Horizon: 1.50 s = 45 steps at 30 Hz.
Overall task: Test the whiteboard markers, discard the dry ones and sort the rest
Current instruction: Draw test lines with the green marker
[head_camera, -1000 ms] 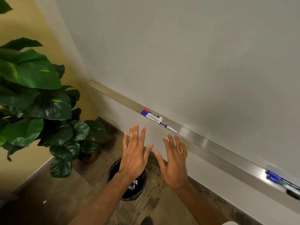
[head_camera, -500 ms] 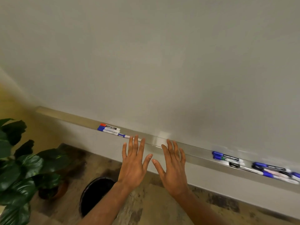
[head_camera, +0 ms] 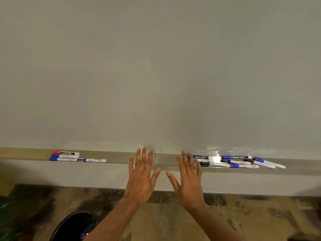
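**Marker check: both hands empty, markers on the tray**

Whiteboard (head_camera: 156, 66): fills most of the view, blank, no marks seen.

Floor (head_camera: 243, 214): mottled brown, below a pale wall strip.

Tray (head_camera: 165, 160): metal ledge along the board's lower edge, running the full width.

Bin (head_camera: 73, 226): black, round, lower left on the floor, partly hidden by the left forearm; red and blue marker ends visible at its inner edge.

Plant leaves (head_camera: 7, 218): green, at the far left edge, blurred.

Left hand (head_camera: 141, 178): raised in front of the tray, back toward the camera, fingers spread wide, holding nothing.

Right hand (head_camera: 188, 181): beside the left, apart from it, fingers likewise spread, holding nothing; fingertips overlapping the left end of the right marker group in view, contact not determinable.

Right marker group (head_camera: 232, 161): loose pile on the tray right of the hands, blue and black caps, some crossing one another; count unclear from blur.

Left marker group (head_camera: 69, 156): on the tray well left of the hands, laid lengthwise and close together; one red cap at the back, blue caps in front.
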Available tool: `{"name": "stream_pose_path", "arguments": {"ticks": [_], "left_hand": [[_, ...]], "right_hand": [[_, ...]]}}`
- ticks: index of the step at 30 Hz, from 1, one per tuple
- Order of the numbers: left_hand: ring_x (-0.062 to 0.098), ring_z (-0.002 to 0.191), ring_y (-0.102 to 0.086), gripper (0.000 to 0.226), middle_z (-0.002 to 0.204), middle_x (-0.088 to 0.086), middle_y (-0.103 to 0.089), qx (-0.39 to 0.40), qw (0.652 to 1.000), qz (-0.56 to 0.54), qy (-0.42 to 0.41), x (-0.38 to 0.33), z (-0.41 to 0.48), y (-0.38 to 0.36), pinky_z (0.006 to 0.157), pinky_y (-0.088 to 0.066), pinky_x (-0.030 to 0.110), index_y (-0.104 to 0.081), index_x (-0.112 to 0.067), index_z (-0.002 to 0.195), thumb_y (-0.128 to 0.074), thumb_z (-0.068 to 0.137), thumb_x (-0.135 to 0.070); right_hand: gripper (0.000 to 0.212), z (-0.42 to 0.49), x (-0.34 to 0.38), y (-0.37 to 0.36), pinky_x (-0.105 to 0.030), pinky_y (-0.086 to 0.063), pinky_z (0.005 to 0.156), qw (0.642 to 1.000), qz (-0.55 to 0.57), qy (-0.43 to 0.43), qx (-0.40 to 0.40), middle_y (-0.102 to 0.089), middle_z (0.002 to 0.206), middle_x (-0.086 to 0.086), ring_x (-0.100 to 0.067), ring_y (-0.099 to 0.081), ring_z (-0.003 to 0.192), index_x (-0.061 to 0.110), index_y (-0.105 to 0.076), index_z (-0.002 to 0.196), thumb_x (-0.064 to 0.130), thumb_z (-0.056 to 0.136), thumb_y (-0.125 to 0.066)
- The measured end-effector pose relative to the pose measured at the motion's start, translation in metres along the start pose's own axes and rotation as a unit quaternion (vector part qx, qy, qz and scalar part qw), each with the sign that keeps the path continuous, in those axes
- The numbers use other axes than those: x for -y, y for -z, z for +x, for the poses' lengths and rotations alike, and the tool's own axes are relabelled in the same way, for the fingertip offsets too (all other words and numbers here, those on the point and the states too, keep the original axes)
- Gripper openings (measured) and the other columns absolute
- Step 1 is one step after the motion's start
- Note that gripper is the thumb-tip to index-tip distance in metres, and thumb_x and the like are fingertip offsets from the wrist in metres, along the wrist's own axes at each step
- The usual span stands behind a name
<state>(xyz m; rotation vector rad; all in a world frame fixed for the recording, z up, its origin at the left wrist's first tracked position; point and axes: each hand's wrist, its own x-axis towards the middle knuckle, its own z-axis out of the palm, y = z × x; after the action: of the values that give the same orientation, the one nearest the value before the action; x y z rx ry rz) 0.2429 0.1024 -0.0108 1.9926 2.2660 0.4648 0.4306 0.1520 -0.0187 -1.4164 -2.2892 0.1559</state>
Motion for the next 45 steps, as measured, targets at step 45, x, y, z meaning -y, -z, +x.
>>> {"name": "stream_pose_path", "arguments": {"ticks": [45], "left_hand": [[0.002, 0.149, 0.033, 0.085, 0.167, -0.010, 0.021, 0.123, 0.992, -0.040, -0.012, -0.057, 0.070, -0.139, 0.118, 0.029, 0.028, 0.011, -0.030, 0.161, 0.011, 0.090, -0.077]], "right_hand": [[0.035, 0.064, -0.164, -0.078, -0.042, -0.053, 0.089, 0.998, -0.030, 0.038, 0.029, -0.074, 0.103, 0.002, -0.023, -0.063, 0.102, 0.023, -0.075, 0.105, 0.012, 0.073, -0.086]]}}
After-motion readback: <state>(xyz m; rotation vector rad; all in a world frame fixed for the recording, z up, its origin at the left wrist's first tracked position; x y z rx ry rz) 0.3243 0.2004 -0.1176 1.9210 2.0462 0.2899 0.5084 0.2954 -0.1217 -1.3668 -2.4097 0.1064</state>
